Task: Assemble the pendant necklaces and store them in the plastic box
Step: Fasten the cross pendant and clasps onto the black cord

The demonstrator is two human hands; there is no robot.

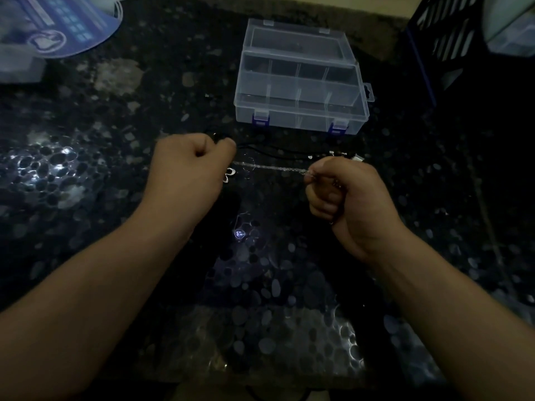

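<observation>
I see the silver chain (275,168) stretched left-right between my hands: left hand (188,166) and right hand (344,195) both pinch it, well apart. Closed plastic box (301,79) sits beyond; bare counter (275,285) lies nearer me.

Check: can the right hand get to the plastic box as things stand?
Probably yes: the plastic box sits open just beyond the right hand, with only cords on the table between. But its grip is on the silver chain.
</observation>
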